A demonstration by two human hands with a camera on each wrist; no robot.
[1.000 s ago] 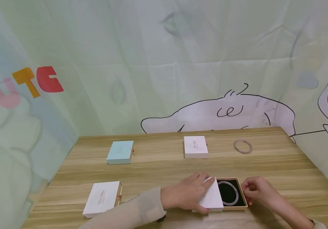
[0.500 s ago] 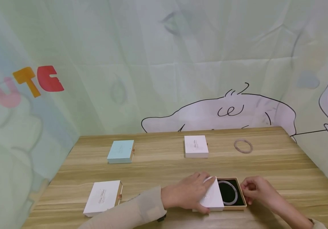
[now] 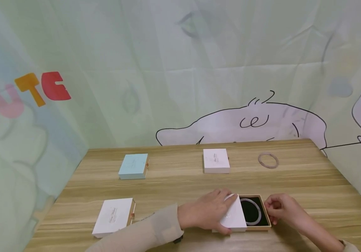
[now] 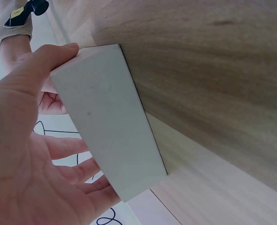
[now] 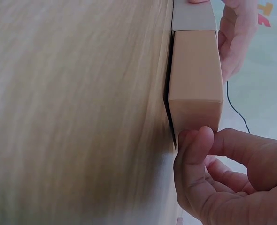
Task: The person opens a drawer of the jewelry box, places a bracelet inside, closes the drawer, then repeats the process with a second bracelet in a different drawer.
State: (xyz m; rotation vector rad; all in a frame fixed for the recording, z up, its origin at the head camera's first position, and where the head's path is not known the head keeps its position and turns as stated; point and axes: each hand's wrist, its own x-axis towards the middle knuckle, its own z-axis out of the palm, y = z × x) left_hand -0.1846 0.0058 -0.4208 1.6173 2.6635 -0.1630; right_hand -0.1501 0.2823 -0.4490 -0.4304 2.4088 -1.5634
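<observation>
My left hand [image 3: 203, 212] grips the white sleeve [image 3: 236, 217] of a slide-out gift box, thumb on the near side and fingers over the far side; the left wrist view shows the sleeve [image 4: 103, 112] in that grip. Out of its right end sticks a tan drawer [image 3: 257, 228] lined in black. A pale bangle [image 3: 260, 211] lies in it, its left part under the sleeve. At the drawer's outer end my right hand [image 3: 285, 210] pinches with curled thumb and forefinger, close against the drawer's end face [image 5: 197, 112] in the right wrist view; whatever lies between the fingertips is hidden.
Another bangle [image 3: 268, 166] lies on the wooden table at the back right. A white box [image 3: 216, 161] stands back centre, a light blue box [image 3: 133, 166] back left. Another white box [image 3: 112, 216] sits front left, beside my left sleeve [image 3: 149, 229]. A printed curtain [image 3: 120, 105] hangs behind.
The drawer has slid slightly left into the sleeve, with my right hand staying at its end. My left hand keeps its grip. The whole view has shifted a little.
</observation>
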